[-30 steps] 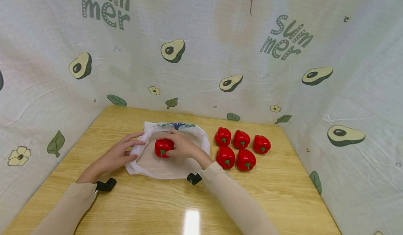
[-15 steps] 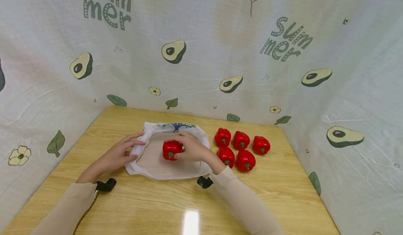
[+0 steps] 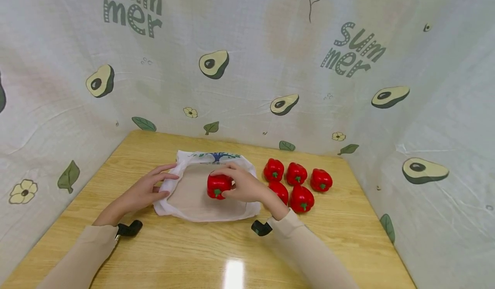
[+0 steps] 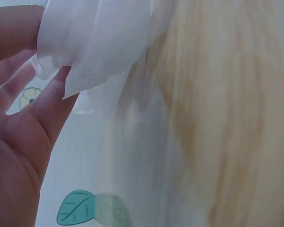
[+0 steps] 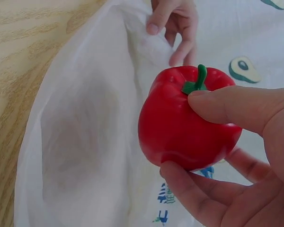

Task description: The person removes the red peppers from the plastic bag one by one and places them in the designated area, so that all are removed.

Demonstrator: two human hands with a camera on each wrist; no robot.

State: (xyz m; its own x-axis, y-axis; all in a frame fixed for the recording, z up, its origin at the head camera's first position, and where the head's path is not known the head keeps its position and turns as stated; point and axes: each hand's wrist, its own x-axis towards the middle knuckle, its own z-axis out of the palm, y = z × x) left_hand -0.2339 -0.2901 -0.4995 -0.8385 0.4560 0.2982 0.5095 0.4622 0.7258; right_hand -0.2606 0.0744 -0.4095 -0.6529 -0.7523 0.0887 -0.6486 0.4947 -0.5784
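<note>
A red bell pepper (image 3: pixel 218 187) with a green stem is gripped in my right hand (image 3: pixel 244 186), over the mouth of a white bag (image 3: pixel 195 215). In the right wrist view the thumb presses beside the pepper's stem (image 5: pixel 202 75) and the fingers support it from the other side. My left hand (image 3: pixel 148 188) holds the bag's left edge; in the left wrist view thumb and fingers reach onto the thin white material (image 4: pixel 97 42). The bag lies with its mouth spread, a blue and green tree print (image 3: pixel 217 155) along its far edge.
Several more red bell peppers (image 3: pixel 296 174) stand grouped on the wooden table (image 3: pixel 174 254) to the right of the bag. My right forearm partly covers the nearest one (image 3: pixel 279 190). A printed cloth (image 3: pixel 247 74) hangs behind and at both sides.
My right hand has moved right across the bag's mouth with the bell pepper in its grip. The left hand has stayed at the bag's left edge.
</note>
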